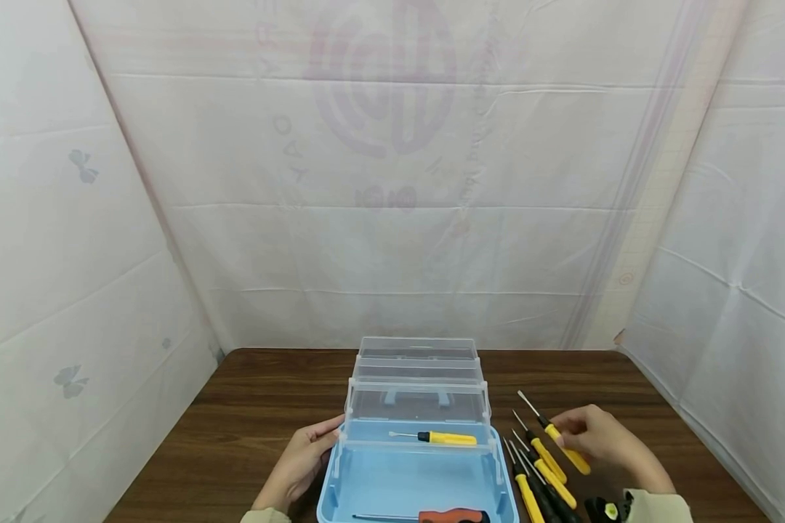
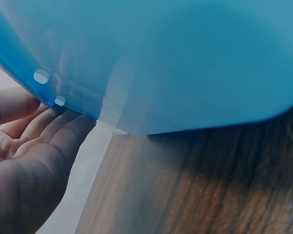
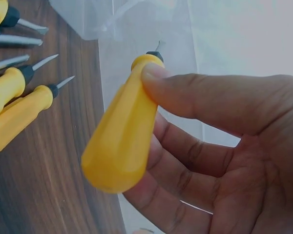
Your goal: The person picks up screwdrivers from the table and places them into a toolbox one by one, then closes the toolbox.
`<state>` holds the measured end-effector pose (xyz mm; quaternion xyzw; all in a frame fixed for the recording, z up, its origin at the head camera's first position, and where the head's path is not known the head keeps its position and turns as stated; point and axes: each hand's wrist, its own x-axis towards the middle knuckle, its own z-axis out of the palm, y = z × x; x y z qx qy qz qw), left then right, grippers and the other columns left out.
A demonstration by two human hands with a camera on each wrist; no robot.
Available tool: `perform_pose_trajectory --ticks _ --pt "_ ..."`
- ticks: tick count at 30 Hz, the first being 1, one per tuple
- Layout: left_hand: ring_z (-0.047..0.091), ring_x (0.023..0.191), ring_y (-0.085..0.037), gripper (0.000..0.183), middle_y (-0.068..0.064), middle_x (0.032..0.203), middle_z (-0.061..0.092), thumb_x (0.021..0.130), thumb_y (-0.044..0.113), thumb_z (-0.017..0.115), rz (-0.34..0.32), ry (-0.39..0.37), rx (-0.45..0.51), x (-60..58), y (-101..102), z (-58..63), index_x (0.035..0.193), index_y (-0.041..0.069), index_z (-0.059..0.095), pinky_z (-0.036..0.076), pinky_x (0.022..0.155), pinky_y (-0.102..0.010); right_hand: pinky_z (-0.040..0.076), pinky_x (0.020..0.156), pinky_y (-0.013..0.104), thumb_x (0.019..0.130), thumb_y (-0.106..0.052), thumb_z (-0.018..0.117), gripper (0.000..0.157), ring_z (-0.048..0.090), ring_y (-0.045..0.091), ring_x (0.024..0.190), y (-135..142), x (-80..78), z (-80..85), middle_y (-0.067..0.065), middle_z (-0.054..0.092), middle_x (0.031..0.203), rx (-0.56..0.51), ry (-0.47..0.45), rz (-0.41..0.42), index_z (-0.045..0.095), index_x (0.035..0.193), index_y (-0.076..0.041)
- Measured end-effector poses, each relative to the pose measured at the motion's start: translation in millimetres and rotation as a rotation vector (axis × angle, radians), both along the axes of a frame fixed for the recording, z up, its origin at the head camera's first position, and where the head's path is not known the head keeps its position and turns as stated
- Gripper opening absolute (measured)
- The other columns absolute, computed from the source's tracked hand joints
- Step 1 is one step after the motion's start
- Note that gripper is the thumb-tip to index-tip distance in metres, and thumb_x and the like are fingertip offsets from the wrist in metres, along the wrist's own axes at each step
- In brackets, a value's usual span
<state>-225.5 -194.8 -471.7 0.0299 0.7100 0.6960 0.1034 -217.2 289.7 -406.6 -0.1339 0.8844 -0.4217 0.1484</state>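
Note:
At the left side of a light-blue plastic toolbox (image 1: 330, 479), my left hand (image 1: 304, 461) holds the rim with thumb and fingertips. The left wrist view shows those fingers against the outer wall of the blue toolbox (image 2: 205, 73). My right hand (image 1: 595, 436) pinches a yellow-handled screwdriver (image 1: 565, 447) between thumb and fingers. In the right wrist view the thumb lies along the upper handle of this screwdriver (image 3: 119, 131). Inside the box, one yellow screwdriver (image 1: 451, 439) lies at the back and a red-handled screwdriver (image 1: 454, 516) at the front.
Several screwdrivers with yellow handles (image 1: 549, 483) and black handles (image 1: 559, 505) lie on the dark wood table (image 1: 248, 396), right of the box. The clear tiered lid (image 1: 419, 370) stands folded back behind the box. White sheets (image 1: 392, 254) hang around the table.

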Motion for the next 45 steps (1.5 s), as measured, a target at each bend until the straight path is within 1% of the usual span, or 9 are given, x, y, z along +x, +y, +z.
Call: perform_pose_trajectory --ticks 4,9,13,17,22,28,34,37,45 --pt "0.059 0.115 -0.019 0.049 -0.031 0.141 0.043 0.098 0.014 0.053 -0.003 0.004 0.006 -0.6 0 -0.1 0.138 -0.012 0.041 0.054 0.092 -0.035 0.042 0.045 0.026 0.089 -0.009 0.066 0.039 0.045 0.012 0.05 -4 -0.1 4.4 0.003 0.053 0.067 -0.005 0.015 0.004 0.059 0.118 0.015" --pt "0.057 0.117 -0.021 0.047 -0.031 0.141 0.043 0.099 0.012 0.051 -0.002 0.003 -0.003 0.6 0 0.2 0.138 -0.012 0.041 0.053 0.094 -0.037 0.042 0.045 0.026 0.088 -0.011 0.067 0.038 0.046 0.011 0.05 -9 -0.1 7.7 0.004 0.054 0.068 -0.004 0.041 0.017 0.061 0.117 0.013" --pt "0.057 0.117 -0.021 0.047 -0.031 0.141 0.043 0.099 0.012 0.052 -0.002 0.0 -0.008 0.6 0 -0.1 0.138 -0.012 0.042 0.053 0.094 -0.036 0.041 0.044 0.025 0.089 -0.012 0.066 0.04 0.045 0.009 0.048 -12 -1.0 9.5 0.004 0.054 0.068 -0.016 0.038 0.034 0.059 0.12 0.013" --pt "0.057 0.117 -0.02 0.048 -0.031 0.141 0.043 0.099 0.013 0.052 -0.012 0.001 0.0 0.3 0 0.2 0.138 -0.012 0.041 0.053 0.093 -0.035 0.041 0.043 0.025 0.089 -0.013 0.066 0.041 0.045 0.008 0.047 -15 -2.8 12.2 0.006 0.058 0.071 -0.025 0.05 0.055 0.059 0.121 0.012" --pt "0.057 0.116 -0.02 0.049 -0.031 0.142 0.042 0.098 0.013 0.052 -0.015 0.003 0.009 -0.2 -1 -0.6 0.138 -0.013 0.041 0.053 0.093 -0.035 0.044 0.044 0.026 0.089 -0.014 0.066 0.04 0.045 0.007 0.047 -20 -5.1 15.3 0.006 0.06 0.074 -0.02 0.068 0.056 0.061 0.12 0.01" --pt "0.057 0.117 -0.019 0.049 -0.031 0.142 0.042 0.098 0.013 0.053 -0.014 0.0 0.006 -0.9 0 -0.5 0.138 -0.012 0.041 0.053 0.094 -0.034 0.043 0.043 0.026 0.089 -0.016 0.067 0.042 0.045 0.007 0.046 -26 -7.5 19.0 0.006 0.061 0.074 -0.007 0.085 0.053 0.06 0.121 0.01" --pt "0.057 0.117 -0.02 0.05 -0.031 0.142 0.043 0.098 0.015 0.054 -0.014 -0.003 0.004 -1.8 0 -1.6 0.138 -0.012 0.041 0.053 0.094 -0.035 0.042 0.043 0.025 0.088 -0.018 0.068 0.041 0.043 0.007 0.048 -33 -9.7 22.3 0.005 0.062 0.079 0.01 0.104 0.052 0.063 0.121 0.006" --pt "0.057 0.116 -0.02 0.05 -0.031 0.141 0.043 0.098 0.014 0.054 -0.013 -0.004 0.004 -1.8 0 -1.5 0.138 -0.012 0.041 0.053 0.094 -0.035 0.04 0.043 0.023 0.089 -0.017 0.068 0.038 0.042 0.006 0.048 -36 -10.6 24.0 0.005 0.062 0.078 0.017 0.124 0.058 0.064 0.12 0.005" --pt "0.058 0.115 -0.019 0.05 -0.029 0.14 0.046 0.097 0.015 0.055 -0.004 -0.008 0.002 -2.3 0 -1.8 0.138 -0.011 0.042 0.053 0.093 -0.035 0.036 0.044 0.022 0.089 -0.013 0.067 0.035 0.038 0.004 0.047 -47 -11.3 27.5 0.004 0.06 0.072 0.009 0.163 0.094 0.065 0.118 0.006"
